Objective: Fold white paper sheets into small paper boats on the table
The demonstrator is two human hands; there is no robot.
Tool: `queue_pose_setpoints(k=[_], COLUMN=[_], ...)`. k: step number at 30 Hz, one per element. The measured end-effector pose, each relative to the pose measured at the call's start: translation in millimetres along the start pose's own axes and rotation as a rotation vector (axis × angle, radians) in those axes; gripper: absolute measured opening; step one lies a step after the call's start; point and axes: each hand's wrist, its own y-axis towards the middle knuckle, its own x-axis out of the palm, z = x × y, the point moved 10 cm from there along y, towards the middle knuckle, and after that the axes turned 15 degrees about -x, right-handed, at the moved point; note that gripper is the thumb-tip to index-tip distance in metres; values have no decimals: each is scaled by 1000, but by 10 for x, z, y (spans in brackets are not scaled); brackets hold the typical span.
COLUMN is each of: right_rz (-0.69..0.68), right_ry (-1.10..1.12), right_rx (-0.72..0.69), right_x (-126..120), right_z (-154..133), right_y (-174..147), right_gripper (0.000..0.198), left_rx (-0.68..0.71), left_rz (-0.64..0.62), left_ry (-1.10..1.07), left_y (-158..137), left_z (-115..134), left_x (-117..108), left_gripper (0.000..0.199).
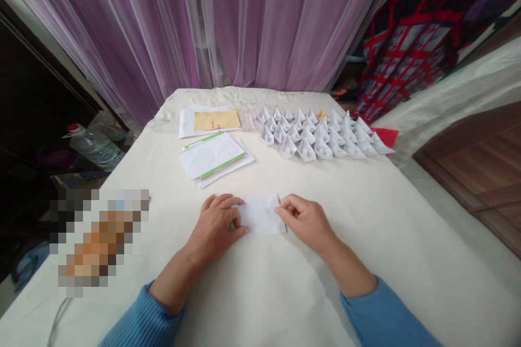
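Note:
A small white rectangle of paper point(262, 216) lies on the table in front of me. My left hand point(217, 222) rests over its left end, thumb and fingers apart, the fingertips touching the paper. At the opposite end, my right hand point(305, 219) pinches the right edge between thumb and bent fingers. Beyond the hands, several folded white paper shapes point(307, 149) with pointed tips stand in close rows at the back right; one yellow folded shape point(323, 116) is among them.
White sheets point(214, 154) with green-edged strips lie back left, in front of a yellow envelope point(217, 120) on white paper. A pixelated object point(103, 236) occupies the table's left side, with a cable point(57, 317) near it. Purple curtains point(277, 21) hang behind; a plastic bottle point(93, 146) stands beyond the left edge.

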Motion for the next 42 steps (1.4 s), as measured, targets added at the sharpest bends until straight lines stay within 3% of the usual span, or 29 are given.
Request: queue_pose_setpoints(k=[3,6,14,27,42], right_rz=[-61,-135,-241,-183,-170], right_ry=[-6,-25,-86,-26,-26], right_rx=[-219,-280,-193,-173,-176], right_x=[294,463,507,491,488], right_z=[-355,-476,-391,-366,-364], right_y=[16,-3,5,-13,5], right_gripper=[11,13,11,12,13], left_rx=[-19,-31,-12,20,-18], left_rz=[49,66,121,65,-229], left_ry=[6,18,40,64,-15], left_y=[-12,-25,-71,-84,-76], left_z=[71,109,157,-9,-157], left_x=[-33,-37,-51,76,134], left_gripper=[25,29,33,28,26])
